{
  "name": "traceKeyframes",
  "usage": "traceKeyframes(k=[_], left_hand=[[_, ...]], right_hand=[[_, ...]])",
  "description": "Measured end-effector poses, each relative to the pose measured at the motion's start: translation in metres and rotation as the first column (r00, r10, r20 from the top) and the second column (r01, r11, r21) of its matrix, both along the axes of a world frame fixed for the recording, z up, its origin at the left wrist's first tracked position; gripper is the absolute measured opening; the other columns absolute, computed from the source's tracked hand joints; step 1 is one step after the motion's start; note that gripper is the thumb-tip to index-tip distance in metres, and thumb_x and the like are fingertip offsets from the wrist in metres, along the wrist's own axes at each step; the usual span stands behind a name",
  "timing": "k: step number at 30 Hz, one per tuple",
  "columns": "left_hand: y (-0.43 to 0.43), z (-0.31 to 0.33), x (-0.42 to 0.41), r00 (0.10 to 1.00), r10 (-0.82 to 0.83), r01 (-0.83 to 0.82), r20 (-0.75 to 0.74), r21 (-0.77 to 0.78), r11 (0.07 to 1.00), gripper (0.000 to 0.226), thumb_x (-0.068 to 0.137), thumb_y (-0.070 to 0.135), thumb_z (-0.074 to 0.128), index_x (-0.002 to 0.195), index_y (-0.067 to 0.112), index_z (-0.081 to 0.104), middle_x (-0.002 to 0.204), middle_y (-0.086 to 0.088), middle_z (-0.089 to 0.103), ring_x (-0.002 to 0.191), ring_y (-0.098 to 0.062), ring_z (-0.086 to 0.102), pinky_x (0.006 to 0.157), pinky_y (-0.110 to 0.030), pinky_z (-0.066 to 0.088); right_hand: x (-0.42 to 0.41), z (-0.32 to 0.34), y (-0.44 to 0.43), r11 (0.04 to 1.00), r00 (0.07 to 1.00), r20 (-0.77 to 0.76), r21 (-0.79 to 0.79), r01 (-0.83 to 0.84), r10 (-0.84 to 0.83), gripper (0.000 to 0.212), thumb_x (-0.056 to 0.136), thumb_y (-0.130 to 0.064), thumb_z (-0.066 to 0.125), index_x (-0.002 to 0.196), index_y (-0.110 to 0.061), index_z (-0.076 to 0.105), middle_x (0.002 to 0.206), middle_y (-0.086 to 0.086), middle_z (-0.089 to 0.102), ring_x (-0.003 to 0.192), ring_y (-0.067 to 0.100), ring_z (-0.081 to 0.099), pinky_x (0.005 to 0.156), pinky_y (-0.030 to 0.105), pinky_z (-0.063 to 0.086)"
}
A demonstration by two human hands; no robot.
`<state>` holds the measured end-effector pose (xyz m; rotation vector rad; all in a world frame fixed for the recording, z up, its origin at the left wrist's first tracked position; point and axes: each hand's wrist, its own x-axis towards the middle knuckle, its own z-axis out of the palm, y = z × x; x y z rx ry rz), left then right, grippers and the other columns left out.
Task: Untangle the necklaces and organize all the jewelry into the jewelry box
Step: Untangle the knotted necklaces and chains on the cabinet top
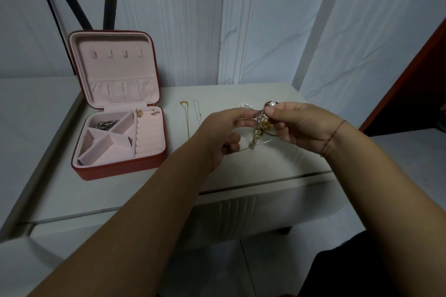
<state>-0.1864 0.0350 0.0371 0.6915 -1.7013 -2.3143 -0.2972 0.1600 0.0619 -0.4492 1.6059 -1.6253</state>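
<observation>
The left hand (224,130) and right hand (298,125) each pinch the tangled necklaces (258,125) between them above the table (265,171). The separate chains are too knotted to tell apart. The open jewelry box (115,171) sits to their left.

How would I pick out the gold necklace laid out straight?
Find the open red jewelry box with pink lining on the white table. Right of it lie two thin chains; the gold necklace is the yellow one nearer the box, not the silver chain.
</observation>
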Motion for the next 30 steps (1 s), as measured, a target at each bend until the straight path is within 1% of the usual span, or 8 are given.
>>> traceKeyframes(k=[5,8,11,15,17,23,26,30], left_hand=[[-0.002,-0.004,0.001,0.998,-0.031,0.027,-0.049,-0.095,0.995,0.015,0.087,0.008,0.063,0.1,0.01,0.069,0.065,0.001,0.053,0.04,-0.003,0.028,0.036,-0.016,0.025],[-0.001,-0.006,0.002,0.997,-0.044,0.036,-0.06,-0.13,0.991,0.012,0.087,0.003,0.063,0.094,0.011,0.069,0.068,-0.005,0.052,0.038,-0.002,0.026,0.034,-0.014,0.023],[0.0,-0.006,0.003,0.997,-0.058,0.049,-0.058,-0.154,0.987,0.013,0.085,0.006,0.067,0.097,0.011,0.068,0.079,-0.011,0.056,0.038,-0.003,0.026,0.035,-0.014,0.023],[0.002,-0.004,0.003,0.995,-0.075,0.061,-0.064,-0.194,0.979,0.011,0.086,0.013,0.068,0.097,0.013,0.068,0.061,0.004,0.058,0.041,-0.005,0.027,0.038,-0.016,0.022],[0.002,-0.003,0.003,0.995,-0.076,0.061,-0.065,-0.204,0.977,0.007,0.087,0.015,0.067,0.094,0.014,0.069,0.058,0.007,0.057,0.042,-0.005,0.027,0.038,-0.017,0.021],[0.001,0.001,0.002,0.998,-0.014,0.007,-0.064,-0.101,0.995,0.009,0.09,0.013,0.06,0.082,0.009,0.062,0.071,-0.002,0.056,0.039,-0.004,0.027,0.035,-0.016,0.021],[-0.001,0.003,0.002,0.999,-0.01,0.009,-0.05,-0.01,1.0,0.018,0.092,0.016,0.054,0.074,0.011,0.054,0.068,-0.002,0.053,0.035,-0.004,0.025,0.033,-0.016,0.02],[0.001,0.004,0.001,0.998,-0.042,0.045,-0.05,0.06,0.997,0.02,0.093,0.018,0.051,0.073,0.013,0.051,0.068,0.0,0.053,0.037,-0.004,0.023,0.032,-0.015,0.02]], right_hand=[[-0.001,-0.001,0.001,0.999,0.999,-0.011,-0.002,-0.043,0.043,0.014,0.09,-0.006,0.055,0.077,-0.006,0.06,0.068,0.003,0.051,0.045,0.001,0.04,0.041,0.009,0.034],[-0.002,0.0,0.0,0.998,0.998,-0.014,-0.002,-0.068,0.068,0.014,0.09,-0.008,0.055,0.077,-0.007,0.056,0.067,0.003,0.05,0.044,0.001,0.036,0.039,0.009,0.027],[-0.001,0.001,0.0,0.997,0.997,0.008,-0.009,-0.074,0.074,0.011,0.089,-0.012,0.056,0.078,-0.008,0.054,0.066,0.003,0.049,0.042,0.001,0.036,0.037,0.01,0.026],[0.003,0.002,0.001,0.991,0.991,0.02,0.033,-0.131,0.13,0.016,0.076,-0.025,0.062,0.078,-0.011,0.055,0.065,0.001,0.049,0.045,0.002,0.036,0.037,0.011,0.025],[0.003,0.002,0.002,0.987,0.988,0.018,0.049,-0.151,0.151,0.018,0.074,-0.028,0.062,0.078,-0.012,0.054,0.066,0.001,0.048,0.045,0.003,0.035,0.037,0.011,0.025],[-0.004,0.002,0.003,0.993,0.993,0.058,0.038,-0.109,0.107,0.015,0.082,-0.026,0.06,0.078,-0.016,0.05,0.063,0.0,0.046,0.041,0.003,0.031,0.035,0.012,0.021],[-0.006,0.002,0.003,0.997,0.993,0.094,0.022,-0.069,0.067,0.016,0.086,-0.023,0.057,0.075,-0.015,0.049,0.062,0.0,0.046,0.039,0.002,0.031,0.035,0.012,0.019],[-0.009,0.001,0.004,0.999,0.992,0.123,0.025,-0.043,0.039,0.025,0.092,-0.022,0.051,0.068,-0.015,0.046,0.061,0.0,0.046,0.037,0.003,0.029,0.034,0.013,0.018]])
